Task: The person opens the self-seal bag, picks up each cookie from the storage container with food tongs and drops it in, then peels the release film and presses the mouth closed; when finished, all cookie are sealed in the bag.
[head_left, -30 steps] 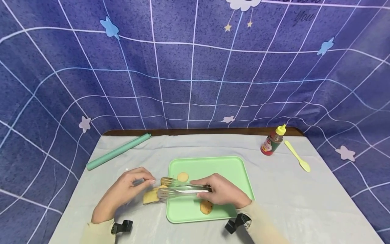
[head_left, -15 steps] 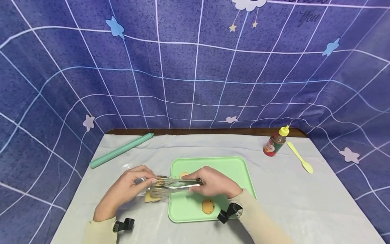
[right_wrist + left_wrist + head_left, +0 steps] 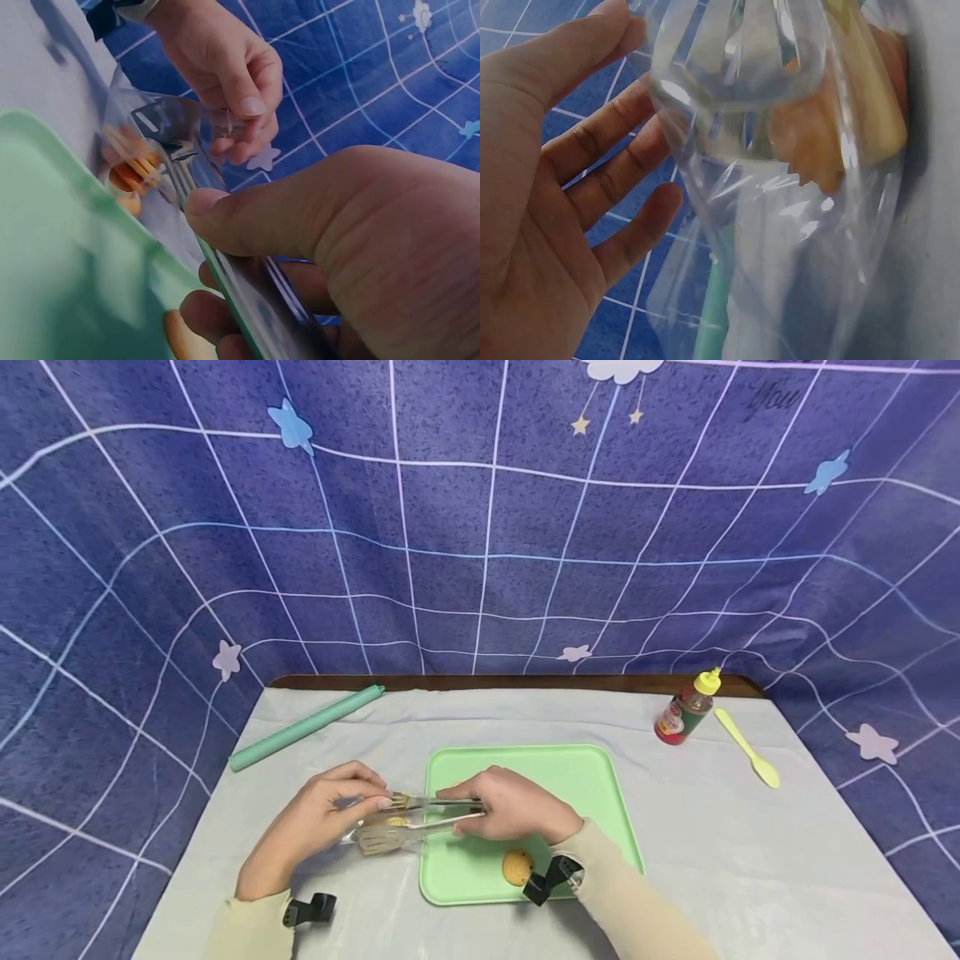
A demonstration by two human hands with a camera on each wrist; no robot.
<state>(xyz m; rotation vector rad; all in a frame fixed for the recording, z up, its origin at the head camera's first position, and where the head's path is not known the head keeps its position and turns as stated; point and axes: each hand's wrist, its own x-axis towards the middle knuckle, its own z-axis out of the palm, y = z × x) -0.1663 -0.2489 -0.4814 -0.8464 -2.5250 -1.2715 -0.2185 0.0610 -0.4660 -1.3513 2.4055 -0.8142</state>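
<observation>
Nearest: two pale sleeves, each with a black wrist unit strapped at the cuff.

Green tray lies flat on the worktop, which is covered in white cloth. Round biscuit on the tray's near part, close to the right wrist.

Right hand, above the tray: closed around the handle end of metal tongs, thumb on one side, fingers bent on the other. Tongs point left past the tray edge; their slotted heads are apart and seen through clear film.

Left hand, left of the tray: thumb and forefinger pinch the edge of a clear plastic bag; remaining fingers loosely spread. Through the film, beside the tong heads: an orange-brown piece with a jagged edge and a yellow piece. Cannot tell whether the tongs grip either.

Beyond, far left: teal roll, lying diagonally. Far right: sauce bottle with yellow cap, standing; yellow spoon just beside it.

Farthest: brown edge strip, then blue gridded fabric with star prints.
</observation>
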